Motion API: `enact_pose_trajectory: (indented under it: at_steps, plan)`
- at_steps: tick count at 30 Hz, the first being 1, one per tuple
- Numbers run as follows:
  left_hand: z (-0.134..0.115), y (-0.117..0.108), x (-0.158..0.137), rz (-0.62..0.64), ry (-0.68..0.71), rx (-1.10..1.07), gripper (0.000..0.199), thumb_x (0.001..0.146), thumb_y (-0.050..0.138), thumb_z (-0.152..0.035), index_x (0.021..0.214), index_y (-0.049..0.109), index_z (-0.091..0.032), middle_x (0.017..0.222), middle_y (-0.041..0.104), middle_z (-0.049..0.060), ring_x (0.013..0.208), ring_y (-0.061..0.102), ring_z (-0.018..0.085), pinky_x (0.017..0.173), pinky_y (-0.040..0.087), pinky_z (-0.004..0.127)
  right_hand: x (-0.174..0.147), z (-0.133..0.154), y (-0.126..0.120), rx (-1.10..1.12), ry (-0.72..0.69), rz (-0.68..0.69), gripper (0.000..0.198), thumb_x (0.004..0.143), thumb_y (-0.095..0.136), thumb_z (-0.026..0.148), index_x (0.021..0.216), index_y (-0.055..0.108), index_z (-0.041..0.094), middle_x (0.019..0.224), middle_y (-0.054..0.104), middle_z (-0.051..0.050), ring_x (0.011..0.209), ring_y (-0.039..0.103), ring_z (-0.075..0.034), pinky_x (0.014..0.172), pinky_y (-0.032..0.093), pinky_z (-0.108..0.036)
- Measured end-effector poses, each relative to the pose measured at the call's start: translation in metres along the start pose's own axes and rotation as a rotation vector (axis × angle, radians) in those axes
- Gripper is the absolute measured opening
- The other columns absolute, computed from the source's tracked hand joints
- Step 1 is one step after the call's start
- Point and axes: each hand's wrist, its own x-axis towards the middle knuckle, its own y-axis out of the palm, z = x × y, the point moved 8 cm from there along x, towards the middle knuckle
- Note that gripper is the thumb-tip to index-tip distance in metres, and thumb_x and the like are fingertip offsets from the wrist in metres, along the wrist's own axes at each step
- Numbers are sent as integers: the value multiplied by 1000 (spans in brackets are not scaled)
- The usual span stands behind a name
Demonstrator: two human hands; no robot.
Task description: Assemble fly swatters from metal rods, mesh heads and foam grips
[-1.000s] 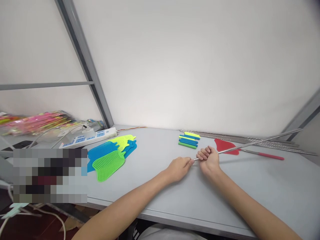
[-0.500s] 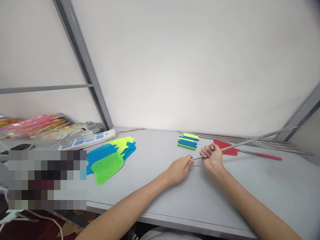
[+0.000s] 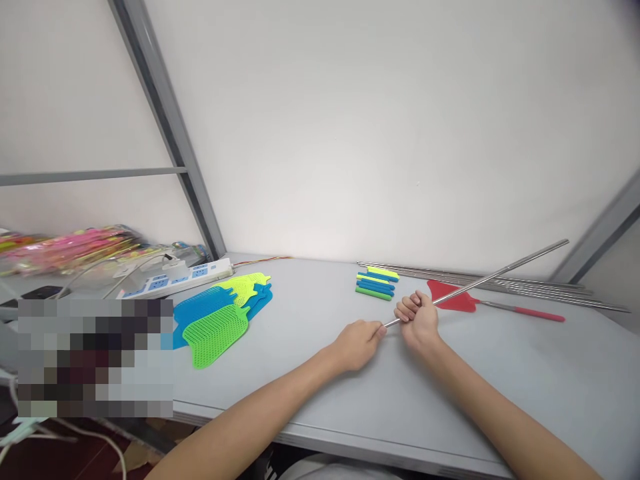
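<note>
A thin telescopic metal rod (image 3: pixel 500 272) slants up to the right across the desk, its far end raised. My left hand (image 3: pixel 359 343) is closed on its near end, thumb along the rod. Just to the right, my right hand (image 3: pixel 419 320) is wrapped round the rod with curled fingers. Behind the rod lies a red fly swatter (image 3: pixel 453 297) with a metal shaft and a red handle (image 3: pixel 540 313). Short handle sleeves (image 3: pixel 375 285) in yellow, blue and green lie stacked beyond my hands. Whatever part of the rod is inside my left fist is hidden.
Several more metal rods (image 3: pixel 545 292) lie along the wall at the right. Perforated swatter heads, green (image 3: pixel 217 337), blue (image 3: pixel 200 305) and yellow (image 3: pixel 245 287), overlap at the left. Behind them are a white power strip (image 3: pixel 185 277) and plastic-wrapped items (image 3: pixel 85 250). A grey post (image 3: pixel 170 127) rises at the left.
The rod's far end has come closer to my right hand and risen, so less rod shows beyond that hand. Both hands have shifted slightly and keep their hold.
</note>
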Motion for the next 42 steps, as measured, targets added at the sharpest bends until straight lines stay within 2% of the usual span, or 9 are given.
enact_pose_trajectory:
  at_steps: [12,19,30,42]
  plan:
    - [3,1,-1,30,-8,101,45,83,10,-41,68,47,-18,60,51,1,59,49,14,54,31,23,-17,2,11,-32,-168,123,32,73,41,32,53,20,18,40,13,9,31,12,-4,31,9,-19]
    - [1,1,0,21,24,111,44,83,11,-40,68,47,-19,61,52,0,59,49,14,52,29,23,-22,-5,13,-47,-166,156,33,73,41,34,52,21,18,39,13,9,32,11,-4,32,8,-20]
    - [0,4,-1,37,2,63,46,83,10,-41,66,47,-19,61,52,1,58,48,14,52,29,23,-24,-11,12,-59,-151,167,33,73,41,35,52,21,18,38,13,9,31,12,-4,31,8,-20]
    - [-3,7,-1,4,-9,-148,44,82,10,-42,58,37,-17,55,43,-1,51,38,10,49,28,21,-24,-10,14,-20,-118,142,32,73,41,33,52,22,18,38,12,9,31,11,-4,31,7,-20]
